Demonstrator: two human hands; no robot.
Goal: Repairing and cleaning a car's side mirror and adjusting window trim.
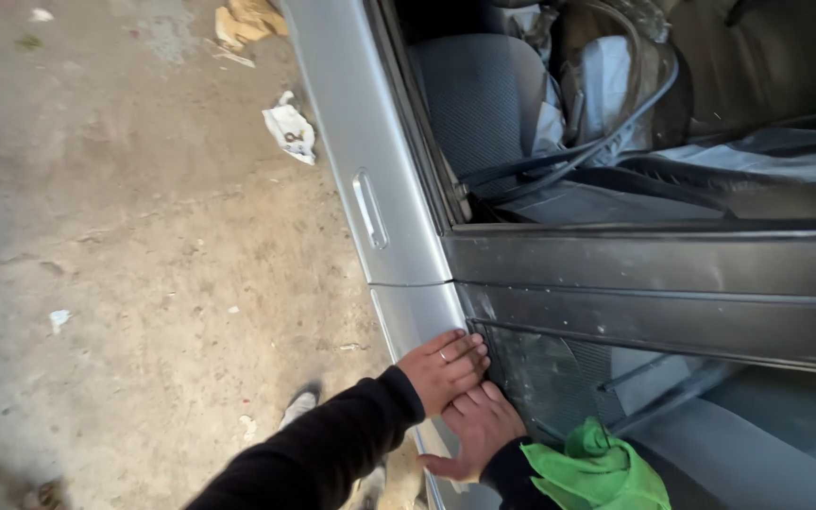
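**Two hands pressed at the corner of a car door window**

Both hands meet at the lower front corner of a silver car's window glass point(559, 378), where the dark, dusty pane tucks into the door. The pane's long axis runs from this corner off toward the right of the view, following the black door frame bar point(654, 264) above it.

The left hand point(446, 370) lies flat, palm down, fingers together and pointing right, their tips on the glass edge beside the silver door panel point(417, 316). A ring shows on one finger. The right hand point(479, 430) sits just beneath, touching the left, fingers together and laid against the same corner, thumb spread out to the lower left. Neither hand grips anything. Both sleeves are black.

A bright green cloth point(597, 472) is bunched by the right wrist, close against the glass.

Farther up, the silver body carries a recessed door handle point(370, 210). Beyond the frame bar, a grey car seat point(484, 104) and black hoses point(578, 151) crowd the cabin.

To the left lies dirty concrete ground point(144, 255) with a crumpled white paper scrap point(290, 130) and a shoe point(299, 406) near the arm.
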